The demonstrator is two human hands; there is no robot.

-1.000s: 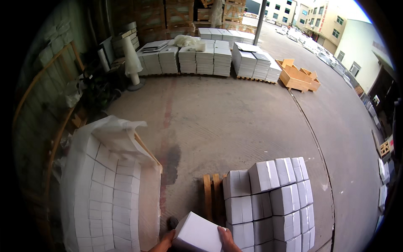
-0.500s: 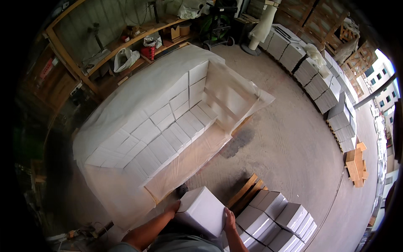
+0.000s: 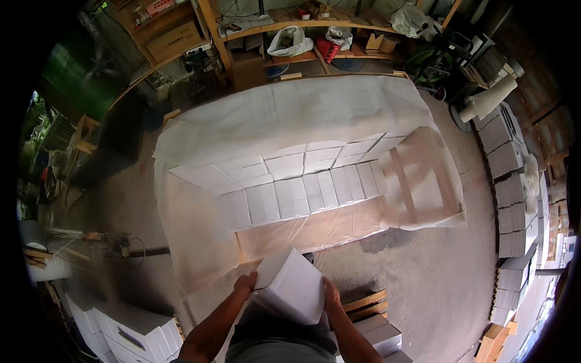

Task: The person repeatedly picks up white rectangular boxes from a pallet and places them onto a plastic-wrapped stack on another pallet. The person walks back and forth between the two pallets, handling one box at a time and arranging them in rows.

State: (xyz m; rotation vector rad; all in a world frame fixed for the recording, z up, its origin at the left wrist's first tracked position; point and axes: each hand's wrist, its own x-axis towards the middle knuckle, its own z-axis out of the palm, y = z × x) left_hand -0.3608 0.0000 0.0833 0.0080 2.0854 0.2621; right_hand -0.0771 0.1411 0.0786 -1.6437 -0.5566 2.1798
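As a white box [image 3: 295, 287] is held tilted near the front edge of a film-lined crate [image 3: 327, 224], the fingers of the left hand [image 3: 245, 283] and of the right hand [image 3: 331, 294] grip its opposite sides. White cartons [image 3: 290, 196] stand in rows along the crate's rear edge. Beside the right forearm [image 3: 356, 337] lie a wooden pallet [image 3: 365, 299] and further boxes [image 3: 380, 334]; a wooden shelf [image 3: 272, 28] runs beyond the crate.

We are making out no readable text. A brown carton [image 3: 175, 41] on the wooden shelving [image 3: 216, 37] is showing dark print, a red item [image 3: 160, 6] above it pale marks; both are proving too small.
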